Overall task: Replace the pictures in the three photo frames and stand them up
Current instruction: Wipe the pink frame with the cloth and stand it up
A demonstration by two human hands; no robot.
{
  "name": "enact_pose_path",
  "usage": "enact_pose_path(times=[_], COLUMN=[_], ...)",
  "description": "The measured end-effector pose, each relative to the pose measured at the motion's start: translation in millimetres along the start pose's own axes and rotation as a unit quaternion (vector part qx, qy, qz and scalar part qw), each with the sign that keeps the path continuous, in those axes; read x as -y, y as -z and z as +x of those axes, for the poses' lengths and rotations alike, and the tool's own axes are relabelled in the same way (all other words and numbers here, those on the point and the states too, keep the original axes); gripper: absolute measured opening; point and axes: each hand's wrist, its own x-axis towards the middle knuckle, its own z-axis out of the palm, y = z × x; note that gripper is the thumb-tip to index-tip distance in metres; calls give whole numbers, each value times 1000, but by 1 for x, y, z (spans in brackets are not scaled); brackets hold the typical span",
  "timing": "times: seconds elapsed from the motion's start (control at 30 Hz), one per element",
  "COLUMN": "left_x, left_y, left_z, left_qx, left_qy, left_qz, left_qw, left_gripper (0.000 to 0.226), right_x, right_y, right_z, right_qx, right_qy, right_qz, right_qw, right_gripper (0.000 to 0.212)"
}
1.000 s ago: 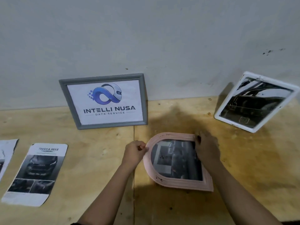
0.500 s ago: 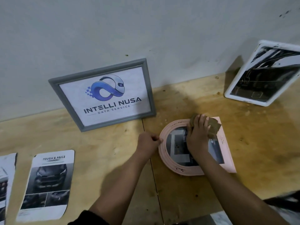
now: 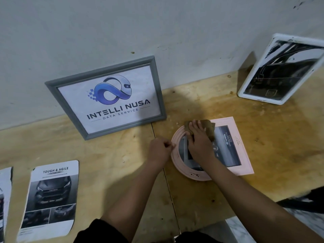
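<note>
Pink frame (image 3: 233, 128) is found lying flat on the tabletop (image 3: 280, 146), long axis left-right, below-right of the grey frame (image 3: 107, 97); its arched left rim is pinched by the left hand (image 3: 160, 149), while the right hand (image 3: 199, 140), directly above, grips a brown backing piece (image 3: 209, 127).

- A plywood tabletop (image 3: 112, 153) runs along the wall, a seam crossing it front to back.
- A grey frame (image 3: 107, 97) stands at the back, leaning on the wall.
- A white frame (image 3: 280, 71) leans far right.
- A pink arched frame (image 3: 242, 155) lies flat.
- Two loose car prints (image 3: 50, 199) lie flat at the left.
</note>
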Motion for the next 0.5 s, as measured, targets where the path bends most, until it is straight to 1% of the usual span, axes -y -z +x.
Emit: enact_pose_path(times=[0.07, 0.13, 0.27, 0.33, 0.4, 0.47, 0.5], left_x=[0, 1, 7, 9, 10, 10, 12], left_y=[-1, 0, 0, -1, -2, -5, -7], left_z=[-2, -3, -4, -6, -10, -17, -20], left_qx=[2, -2, -8, -10, -8, -2, 0], left_qy=[-8, -7, -13, -19, -18, -15, -15], left_qz=[-7, -23, -32, -34, -40, -39, -37], left_qw=[1000, 1000, 999, 999, 999, 999, 999], left_gripper=[16, 16, 16, 16, 16, 17, 18], right_x=[9, 18, 26, 32, 39, 38, 33], right_y=[-8, -9, 0, 1, 6, 16, 22], right_z=[-7, -10, -13, -18, -16, -6, 0], right_qx=[7, 5, 19, 23, 42, 72, 76], right_qy=[18, 8, -11, -12, -50, -124, -178], right_qz=[31, 57, 22, 28, 60, 107, 154], right_qw=[999, 998, 1000, 999, 996, 984, 969], right_gripper=[48, 42, 37, 36, 40, 42, 43])
